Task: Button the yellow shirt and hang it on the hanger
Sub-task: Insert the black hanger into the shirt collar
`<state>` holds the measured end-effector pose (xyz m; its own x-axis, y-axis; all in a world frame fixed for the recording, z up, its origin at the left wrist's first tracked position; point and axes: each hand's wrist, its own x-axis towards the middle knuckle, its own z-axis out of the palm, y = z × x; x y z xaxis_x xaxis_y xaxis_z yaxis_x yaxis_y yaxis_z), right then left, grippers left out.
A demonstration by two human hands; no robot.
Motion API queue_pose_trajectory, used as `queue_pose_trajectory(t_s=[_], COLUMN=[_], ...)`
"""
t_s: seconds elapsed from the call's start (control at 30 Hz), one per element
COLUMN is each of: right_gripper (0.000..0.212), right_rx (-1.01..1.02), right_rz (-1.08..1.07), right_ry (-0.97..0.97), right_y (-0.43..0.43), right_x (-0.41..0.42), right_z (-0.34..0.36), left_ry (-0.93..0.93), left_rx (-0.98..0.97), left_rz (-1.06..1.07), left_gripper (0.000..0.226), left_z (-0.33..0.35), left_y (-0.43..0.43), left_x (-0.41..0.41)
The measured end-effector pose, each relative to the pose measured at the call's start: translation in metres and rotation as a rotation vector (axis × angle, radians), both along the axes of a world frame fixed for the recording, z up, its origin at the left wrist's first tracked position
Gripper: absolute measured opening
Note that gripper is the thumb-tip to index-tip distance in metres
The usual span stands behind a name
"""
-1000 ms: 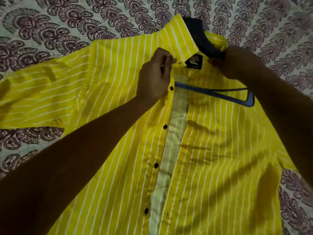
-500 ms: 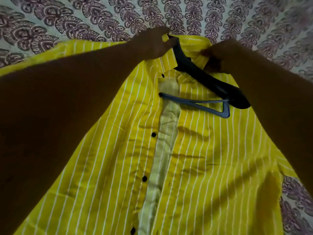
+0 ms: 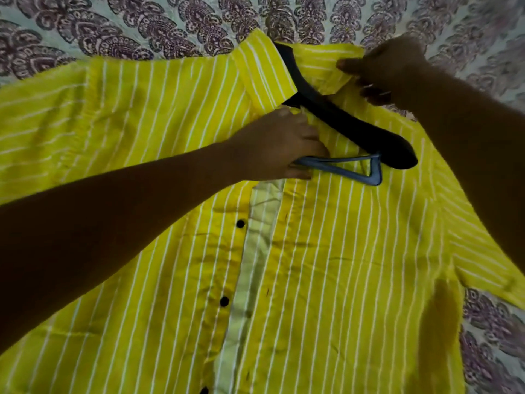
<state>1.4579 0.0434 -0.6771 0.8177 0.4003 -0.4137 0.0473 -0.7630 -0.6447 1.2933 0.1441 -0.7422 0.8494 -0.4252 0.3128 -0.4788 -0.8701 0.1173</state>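
A yellow shirt (image 3: pixel 326 265) with thin white stripes lies flat, front up and unbuttoned, a pale strip showing between its two front edges. Black buttons (image 3: pixel 240 223) run down the left edge. A dark hanger (image 3: pixel 355 132) lies slanted across the neck opening, its right arm on top of the shirt's right front. My left hand (image 3: pixel 281 146) grips the hanger's lower bar just below the collar. My right hand (image 3: pixel 380 69) pinches the right side of the collar (image 3: pixel 324 66) at the top.
The shirt rests on a pale bedspread (image 3: pixel 142 27) printed with purple paisley shapes, which shows along the top and at the lower right. The shirt's left sleeve (image 3: pixel 56 115) spreads out to the left.
My left hand has let go of the collar and come down onto the hanger's lower bar. My right hand has shifted right along the collar. The view has tilted.
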Motion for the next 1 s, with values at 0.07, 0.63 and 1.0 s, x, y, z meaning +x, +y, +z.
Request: queue_pose_trajectory(t_s=[0.07, 0.63, 1.0], right_gripper=[0.040, 0.051, 0.030], right_rx=[-0.058, 0.019, 0.125], right_rz=[0.029, -0.010, -0.274], right_ry=[0.005, -0.712, -0.226], right_y=[-0.007, -0.061, -0.026], right_x=[-0.006, -0.176, -0.107], right_z=[-0.005, -0.075, -0.051], left_ry=[0.047, -0.100, -0.080], left_rx=[-0.041, -0.363, -0.417], left_rz=[0.028, 0.275, 0.249], left_gripper=[0.042, 0.033, 0.034], left_z=[-0.002, 0.020, 0.023], left_y=[-0.001, -0.010, -0.004], left_x=[-0.002, -0.013, -0.012])
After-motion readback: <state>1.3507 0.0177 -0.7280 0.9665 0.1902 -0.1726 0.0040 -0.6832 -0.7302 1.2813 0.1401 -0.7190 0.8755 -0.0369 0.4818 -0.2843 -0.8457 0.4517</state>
